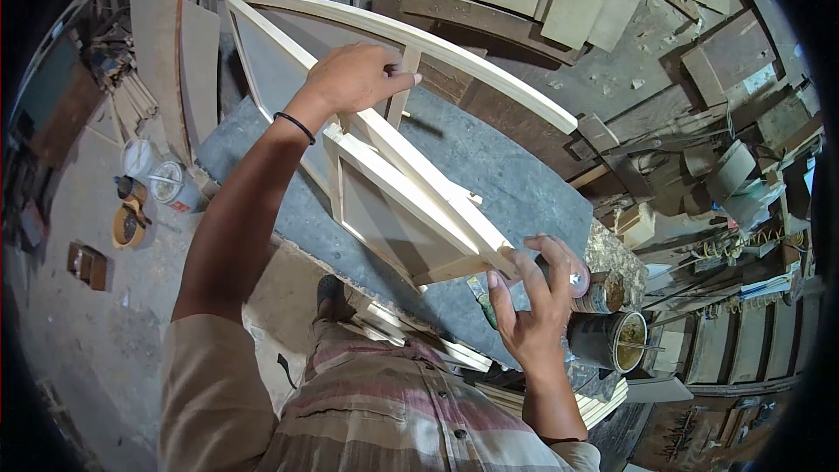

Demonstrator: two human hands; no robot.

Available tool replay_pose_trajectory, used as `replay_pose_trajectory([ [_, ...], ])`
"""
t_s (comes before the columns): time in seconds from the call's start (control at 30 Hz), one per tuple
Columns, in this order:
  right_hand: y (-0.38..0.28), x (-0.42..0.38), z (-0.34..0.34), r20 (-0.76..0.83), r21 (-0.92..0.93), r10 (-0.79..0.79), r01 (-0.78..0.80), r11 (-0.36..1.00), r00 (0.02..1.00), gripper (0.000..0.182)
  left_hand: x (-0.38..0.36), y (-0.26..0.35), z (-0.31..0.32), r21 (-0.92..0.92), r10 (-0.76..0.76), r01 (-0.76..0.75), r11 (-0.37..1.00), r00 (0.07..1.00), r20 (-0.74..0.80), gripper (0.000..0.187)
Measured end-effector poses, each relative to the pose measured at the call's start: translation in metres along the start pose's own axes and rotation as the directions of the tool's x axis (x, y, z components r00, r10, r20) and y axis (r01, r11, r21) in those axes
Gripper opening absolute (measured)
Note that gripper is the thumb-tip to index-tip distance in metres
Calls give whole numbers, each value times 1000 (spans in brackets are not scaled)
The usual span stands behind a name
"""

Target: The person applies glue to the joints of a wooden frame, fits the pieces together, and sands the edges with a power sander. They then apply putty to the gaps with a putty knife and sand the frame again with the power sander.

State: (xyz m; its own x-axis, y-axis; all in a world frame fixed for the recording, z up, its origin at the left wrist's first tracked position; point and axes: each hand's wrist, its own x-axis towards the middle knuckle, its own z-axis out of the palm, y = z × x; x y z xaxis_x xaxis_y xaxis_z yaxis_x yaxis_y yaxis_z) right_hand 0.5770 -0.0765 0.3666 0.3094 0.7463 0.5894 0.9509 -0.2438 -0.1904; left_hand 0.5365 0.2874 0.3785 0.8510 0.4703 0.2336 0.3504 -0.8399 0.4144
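A curved frame of pale wooden strips (pixel 489 70) lies across a grey worktop (pixel 524 179), with a crosspiece joining its curved and straight sides. My left hand (pixel 354 79), a black band at the wrist, is closed over the long straight strip, its fingertips close to the crosspiece. Next to that strip, nearer to me, lies a second wooden frame (pixel 406 192) with a panel inside it. My right hand (pixel 535 297) has its thumb and fingers around the near right end of the strips. A green-handled brush (pixel 483 304) lies just left of my right thumb, partly hidden.
Beside my right hand stand a small tin (pixel 603 293) and a bucket of yellowish paste (pixel 627 332) with a stick in it. Boards (pixel 603 0) lie beyond the worktop. On the floor at left are white tubs (pixel 175 185) and an orange container (pixel 129 225).
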Motion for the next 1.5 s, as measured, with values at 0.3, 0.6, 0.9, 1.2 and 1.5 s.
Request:
replay_pose_trajectory([
  [0.3, 2, -1, 3, -13, 153, 67, -64, 986, 998, 50, -3, 3, -3, 15, -62, 62, 998, 998, 23, 60],
  [0.6, 1, -7, -1, 69, -23, 26, -25, 999, 997, 54, -2, 4, -3, 29, -40, 40, 999, 999, -2, 59],
  [0.9, 13, -12, 16, -33, 119, 82, -77, 990, 996, 38, 3, 3, 3, -46, 55, -56, 997, 998, -26, 49],
  [1.2, 26, -57, 33, -134, 547, 319, -198, 813, 938, 54, 17, -7, 14, -143, 70, -65, 988, 997, 29, 42],
  [1.5, 87, -294, 131, 100, 340, 832, -804, 487, 546, 13, 21, -23, 17, -198, 56, -39, 979, 995, 80, 40],
])
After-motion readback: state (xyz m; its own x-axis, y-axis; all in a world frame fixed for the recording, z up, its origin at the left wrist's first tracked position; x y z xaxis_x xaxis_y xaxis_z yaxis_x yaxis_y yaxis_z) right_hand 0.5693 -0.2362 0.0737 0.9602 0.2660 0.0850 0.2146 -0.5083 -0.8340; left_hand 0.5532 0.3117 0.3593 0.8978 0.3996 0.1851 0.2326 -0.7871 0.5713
